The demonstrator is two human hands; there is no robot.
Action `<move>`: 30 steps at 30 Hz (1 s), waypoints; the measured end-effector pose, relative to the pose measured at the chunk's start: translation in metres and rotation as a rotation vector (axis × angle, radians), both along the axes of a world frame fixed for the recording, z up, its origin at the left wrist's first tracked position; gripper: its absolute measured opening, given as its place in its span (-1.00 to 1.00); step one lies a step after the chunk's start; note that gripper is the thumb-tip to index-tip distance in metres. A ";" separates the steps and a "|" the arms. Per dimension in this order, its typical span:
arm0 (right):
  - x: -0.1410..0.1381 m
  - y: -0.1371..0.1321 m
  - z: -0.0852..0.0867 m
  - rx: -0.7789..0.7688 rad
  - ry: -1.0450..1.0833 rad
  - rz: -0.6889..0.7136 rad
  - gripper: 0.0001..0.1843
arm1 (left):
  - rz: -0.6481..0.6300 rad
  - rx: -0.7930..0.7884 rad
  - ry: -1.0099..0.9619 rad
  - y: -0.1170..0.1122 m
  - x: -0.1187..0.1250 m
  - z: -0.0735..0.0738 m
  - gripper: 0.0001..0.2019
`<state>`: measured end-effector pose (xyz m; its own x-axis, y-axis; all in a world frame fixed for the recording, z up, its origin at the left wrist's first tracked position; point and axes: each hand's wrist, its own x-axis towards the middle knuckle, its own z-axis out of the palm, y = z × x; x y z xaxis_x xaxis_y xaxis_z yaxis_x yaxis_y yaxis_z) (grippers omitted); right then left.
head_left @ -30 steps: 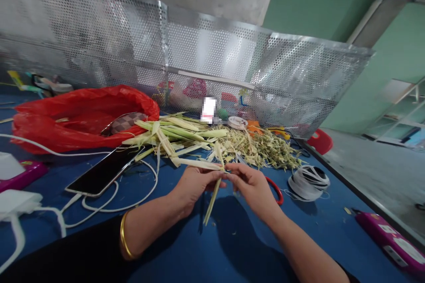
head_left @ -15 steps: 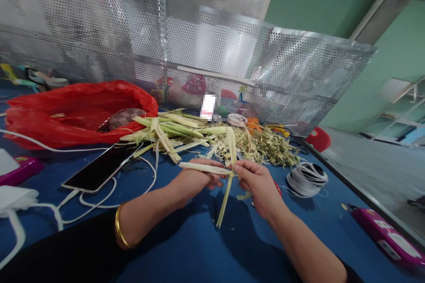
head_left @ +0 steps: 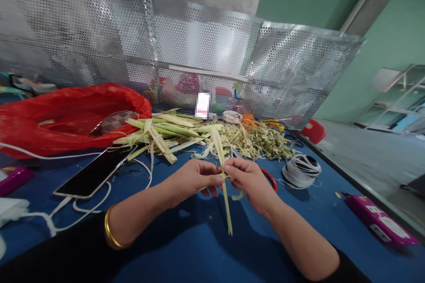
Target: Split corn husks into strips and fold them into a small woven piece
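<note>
My left hand [head_left: 194,177] and my right hand [head_left: 247,179] meet above the blue table [head_left: 199,247], both pinching one pale green leaf strip [head_left: 226,205]. The strip stands nearly upright between my fingertips, its top rising above them and its lower end hanging toward the table. A gold bangle [head_left: 111,232] circles my left wrist. Just beyond my hands lies a pile of leaf strips [head_left: 169,130] and a heap of small trimmings [head_left: 262,141].
A red plastic bag [head_left: 66,117] lies at the left, a phone [head_left: 94,172] with white cables in front of it. A spool of white thread [head_left: 301,170], a red ring [head_left: 270,177] and a pink case [head_left: 378,225] lie at the right. A perforated metal screen [head_left: 199,62] closes the back.
The leaf strip's crosswise piece, which stuck out to the left of my left hand, no longer shows; the strip now stands nearly vertical. My hands have closed together and the view shifted slightly right.
</note>
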<state>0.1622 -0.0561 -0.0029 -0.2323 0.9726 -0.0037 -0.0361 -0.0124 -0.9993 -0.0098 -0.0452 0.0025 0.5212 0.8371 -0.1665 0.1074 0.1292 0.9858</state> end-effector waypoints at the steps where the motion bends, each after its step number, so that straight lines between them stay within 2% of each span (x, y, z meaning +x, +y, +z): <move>1: 0.000 0.000 0.000 0.021 -0.029 -0.020 -0.69 | 0.028 -0.004 -0.013 -0.001 0.002 -0.002 -0.72; 5: 0.006 0.004 0.002 0.184 -0.168 -0.057 -0.69 | 0.154 -0.041 -0.065 0.001 0.002 -0.002 -0.70; 10: 0.009 0.005 0.000 0.344 -0.363 -0.001 -0.80 | 0.096 -0.077 -0.074 -0.001 0.001 0.002 -0.62; 12: 0.008 0.004 -0.002 0.408 -0.455 -0.002 -0.83 | 0.116 -0.074 -0.051 -0.002 0.002 0.000 -0.63; 15: 0.007 0.001 -0.003 0.608 -0.624 -0.059 -0.86 | 0.171 -0.040 -0.002 -0.002 0.003 -0.002 -0.69; 18: 0.008 -0.001 -0.002 0.758 -0.738 -0.084 -0.83 | 0.150 -0.012 0.049 -0.002 0.003 0.001 -0.73; 25: 0.011 0.001 0.002 0.742 -0.720 -0.133 -0.85 | 0.156 -0.052 0.073 -0.002 0.001 0.007 -0.76; 30: 0.013 0.010 0.000 0.564 -0.548 -0.008 -0.81 | 0.093 0.021 0.060 -0.005 0.002 0.007 -0.65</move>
